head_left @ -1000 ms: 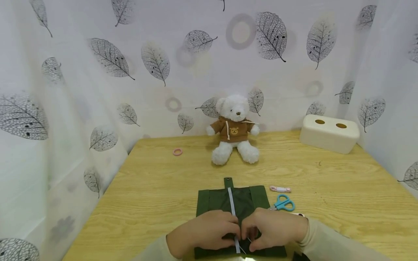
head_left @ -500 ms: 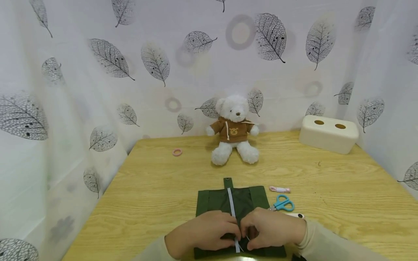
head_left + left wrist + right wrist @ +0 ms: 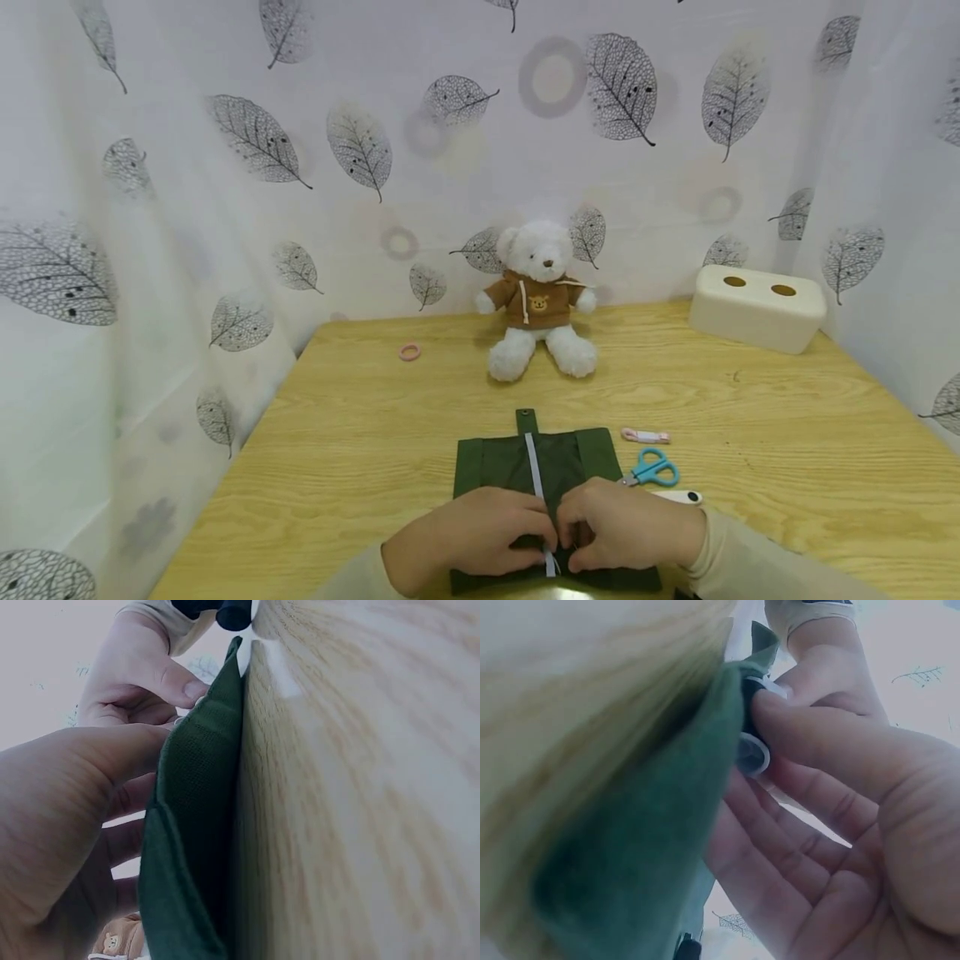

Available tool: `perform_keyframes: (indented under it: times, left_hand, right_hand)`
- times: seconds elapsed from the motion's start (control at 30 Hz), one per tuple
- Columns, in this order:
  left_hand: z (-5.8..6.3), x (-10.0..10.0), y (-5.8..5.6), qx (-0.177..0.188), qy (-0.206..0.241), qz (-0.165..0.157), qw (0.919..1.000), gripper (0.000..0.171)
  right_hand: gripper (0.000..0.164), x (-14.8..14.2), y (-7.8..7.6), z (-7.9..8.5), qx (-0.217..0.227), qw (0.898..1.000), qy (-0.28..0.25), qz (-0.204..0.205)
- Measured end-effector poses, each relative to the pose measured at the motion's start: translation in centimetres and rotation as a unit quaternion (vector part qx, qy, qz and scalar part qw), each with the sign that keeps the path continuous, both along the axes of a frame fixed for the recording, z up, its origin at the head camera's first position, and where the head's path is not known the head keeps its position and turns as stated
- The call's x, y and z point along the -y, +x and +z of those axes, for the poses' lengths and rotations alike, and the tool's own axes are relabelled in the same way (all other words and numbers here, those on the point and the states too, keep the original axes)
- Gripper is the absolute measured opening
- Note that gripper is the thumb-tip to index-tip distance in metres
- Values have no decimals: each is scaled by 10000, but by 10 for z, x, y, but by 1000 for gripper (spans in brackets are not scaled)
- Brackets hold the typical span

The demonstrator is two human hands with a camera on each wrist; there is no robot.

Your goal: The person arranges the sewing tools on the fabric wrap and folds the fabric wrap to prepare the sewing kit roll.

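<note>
A dark green fabric cover point(image 3: 468, 467) lies spread on the table, its snap tab point(image 3: 527, 419) pointing away from me. Down its middle runs a narrow grey strip point(image 3: 534, 462). My left hand point(image 3: 491, 529) pinches the strip near its lower end, fingers curled over the cloth. Close beside it, my right hand point(image 3: 626, 521) pinches a thin white strand point(image 3: 556, 564) between thumb and forefinger; the fingertips are partly hidden. In the right wrist view, a pale translucent loop point(image 3: 754, 755) shows under the thumb. The left wrist view has the cover's raised edge point(image 3: 199, 750) beside both hands.
Blue-handled scissors point(image 3: 651, 469) lie right of the cover, with a pink-and-white bundle point(image 3: 645, 436) above and a white handle point(image 3: 681, 497) below. Farther back are a pink ring point(image 3: 409, 352), a white teddy bear point(image 3: 542, 292) and a cream box point(image 3: 757, 308).
The white strand's loose end, earlier stretched down right of the grey strip, now shows as a shorter curve close to it. Both hands stay almost in place.
</note>
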State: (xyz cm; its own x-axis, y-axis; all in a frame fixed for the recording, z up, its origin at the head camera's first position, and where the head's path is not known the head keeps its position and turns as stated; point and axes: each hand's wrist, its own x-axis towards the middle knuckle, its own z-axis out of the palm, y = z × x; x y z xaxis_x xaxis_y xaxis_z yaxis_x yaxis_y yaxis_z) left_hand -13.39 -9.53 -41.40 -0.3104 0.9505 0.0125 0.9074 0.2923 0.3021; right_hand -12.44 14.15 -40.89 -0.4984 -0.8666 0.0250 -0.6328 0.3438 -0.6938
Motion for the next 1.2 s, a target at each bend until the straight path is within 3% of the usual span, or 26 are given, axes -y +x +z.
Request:
perform_keyframes:
  times: [0.27, 0.8, 1.2]
  left_hand:
    - [1, 0, 0, -34, 53, 73, 10000, 11]
    - [2, 1, 3, -95, 162, 52, 9998, 12]
    - [3, -2, 4, -187, 56, 18, 9998, 9]
  right_hand:
    - [7, 1, 2, 3, 189, 9998, 45, -89]
    - [11, 8, 7, 5, 651, 9934, 425, -845]
    - [12, 9, 7, 10, 1354, 9847, 468, -994]
